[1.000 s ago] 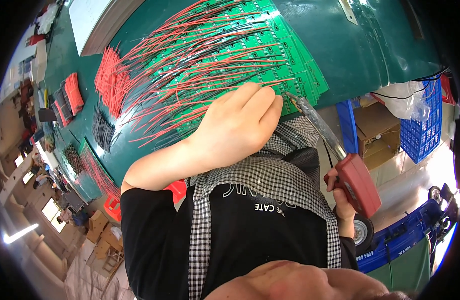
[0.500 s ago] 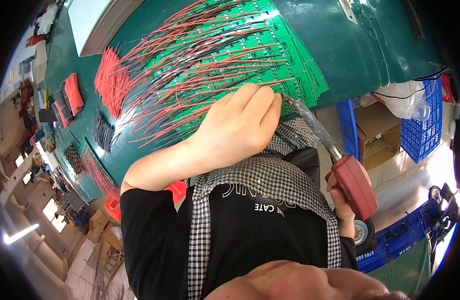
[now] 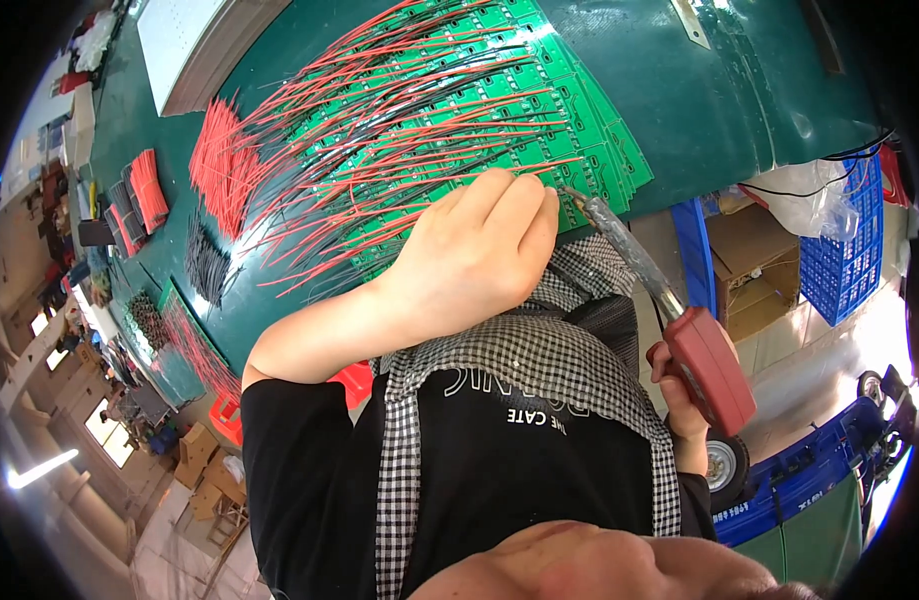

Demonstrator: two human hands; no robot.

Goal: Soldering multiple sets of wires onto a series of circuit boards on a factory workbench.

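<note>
My left hand (image 3: 476,243) is closed at the near edge of a stack of green circuit boards (image 3: 607,158), its fingertips pinched and turned away, so whatever they hold is hidden. Rows of red and black wires (image 3: 419,135) fan leftward across the boards. A soldering iron (image 3: 716,372) with a red gun-shaped handle is gripped in my right hand (image 3: 681,405), below and right of the boards. Its metal barrel slants up to the left, and the tip is close beside my left fingertips at the board edge. Whether the tip touches anything cannot be made out.
Loose red wires (image 3: 222,160) and black wires (image 3: 207,262) lie left on the green table (image 3: 699,110). Bundled wires (image 3: 139,200) are farther left. A white block-like stack (image 3: 184,50) stands at the far left. Right of the table are a cardboard box (image 3: 749,245) and blue crate (image 3: 841,250).
My left hand and the iron's tip have shifted very slightly left, and the boards show a similar tiny shift. Both hands keep the same grip.
</note>
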